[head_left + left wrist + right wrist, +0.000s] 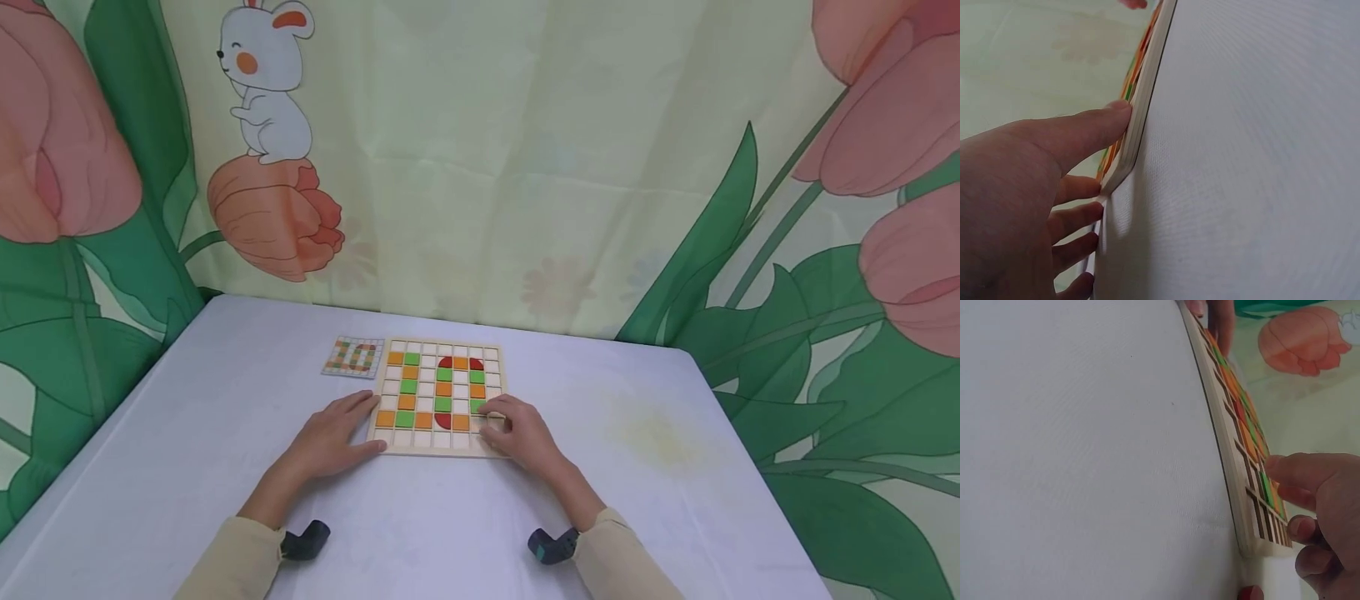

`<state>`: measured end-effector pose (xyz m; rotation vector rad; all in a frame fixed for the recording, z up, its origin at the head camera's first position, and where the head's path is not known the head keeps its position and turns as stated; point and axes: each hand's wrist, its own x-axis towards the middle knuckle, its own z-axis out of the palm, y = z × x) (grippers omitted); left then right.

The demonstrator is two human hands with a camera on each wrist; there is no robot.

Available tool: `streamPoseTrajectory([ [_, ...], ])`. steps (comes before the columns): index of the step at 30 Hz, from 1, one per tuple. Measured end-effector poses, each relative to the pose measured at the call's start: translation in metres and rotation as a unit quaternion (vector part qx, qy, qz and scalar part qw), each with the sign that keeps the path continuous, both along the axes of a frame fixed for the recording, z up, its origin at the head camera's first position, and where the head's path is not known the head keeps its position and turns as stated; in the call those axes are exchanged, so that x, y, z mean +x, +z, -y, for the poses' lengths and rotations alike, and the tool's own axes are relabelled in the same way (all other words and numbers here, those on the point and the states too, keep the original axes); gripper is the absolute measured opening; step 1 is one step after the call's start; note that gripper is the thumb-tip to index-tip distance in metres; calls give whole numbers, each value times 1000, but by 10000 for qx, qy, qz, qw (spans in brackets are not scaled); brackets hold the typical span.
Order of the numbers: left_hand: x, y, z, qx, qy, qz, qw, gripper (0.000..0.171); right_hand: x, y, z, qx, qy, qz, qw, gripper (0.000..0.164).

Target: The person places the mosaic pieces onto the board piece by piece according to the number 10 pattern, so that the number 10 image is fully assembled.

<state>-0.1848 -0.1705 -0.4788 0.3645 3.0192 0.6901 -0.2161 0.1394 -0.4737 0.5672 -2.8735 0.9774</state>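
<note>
A wooden grid board (427, 453) lies on the table with orange, green and red tiles forming a "10"; three rounded red tiles (443, 421) sit at corners of the zero. My left hand (337, 437) rests at the board's left edge, thumb near the front corner and fingers extended alongside. At the lower right of the zero is my right hand (525, 433), thumb and index finger bent over the grid, beside a green tile (477, 406). In the right wrist view the thumb (1288, 467) is right at the grid; I cannot tell whether a tile is under it.
A small pattern card (352, 357) showing the same coloured design lies left of the board's far corner. White cloth covers the table (420, 525), and a printed curtain (480, 208) hangs along its far edge. Each wrist wears a dark device (306, 542).
</note>
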Motion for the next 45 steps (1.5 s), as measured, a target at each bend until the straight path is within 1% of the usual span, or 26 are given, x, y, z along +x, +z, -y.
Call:
streamPoseTrajectory([
  [9,-3,1,2,-10,17,-15,10000,78,14,6,-22,-75,-422,263,9987,27],
  [14,-4,0,1,25,-31,82,10000,79,23,4,-36,46,-679,316,9972,26],
  [19,-4,2,3,14,-13,-2,10000,79,28,2,-45,144,-779,236,9966,25],
  [25,-4,2,6,-28,33,-35,10000,79,34,-1,-49,408,-1007,313,9936,29],
  [28,-4,1,7,-27,31,-73,10000,79,36,-3,-50,572,-1020,339,9926,27],
  [32,-4,0,7,-20,15,-127,9999,79,39,-4,-51,633,-971,341,9927,24],
  [37,-5,-2,5,-18,-13,-131,9999,79,42,-3,-51,627,-999,306,9926,24],
  [40,-5,-2,4,-2,-23,-96,10000,79,41,-4,-50,600,-1072,306,9920,24],
  [45,-3,0,2,39,-71,-49,10000,79,40,0,-47,487,-1035,193,9932,23],
])
